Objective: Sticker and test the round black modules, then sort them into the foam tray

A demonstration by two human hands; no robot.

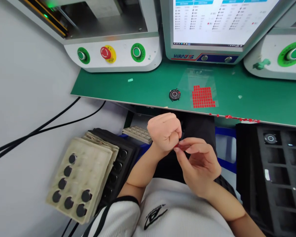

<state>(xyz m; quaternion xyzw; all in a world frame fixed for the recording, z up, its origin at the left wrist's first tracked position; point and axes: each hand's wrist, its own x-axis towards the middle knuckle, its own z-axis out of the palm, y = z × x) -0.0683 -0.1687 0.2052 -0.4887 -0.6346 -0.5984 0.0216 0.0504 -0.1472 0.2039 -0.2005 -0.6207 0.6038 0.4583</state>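
My left hand is closed in a fist in front of my body, below the table edge; whatever is inside it, if anything, is hidden. The thumb and fingertips of my right hand pinch a small red sticker against the lower side of the left fist. On the green table beyond lies a round black watch body, a red spot at its edge. Beside it rests a clear sheet with rows of small red square stickers.
Red bits line the table edge. Pale trays of round dark parts are stacked at lower left. A black compartment tray holds a watch body at right. Behind stand a monitor and machines with an emergency stop button.
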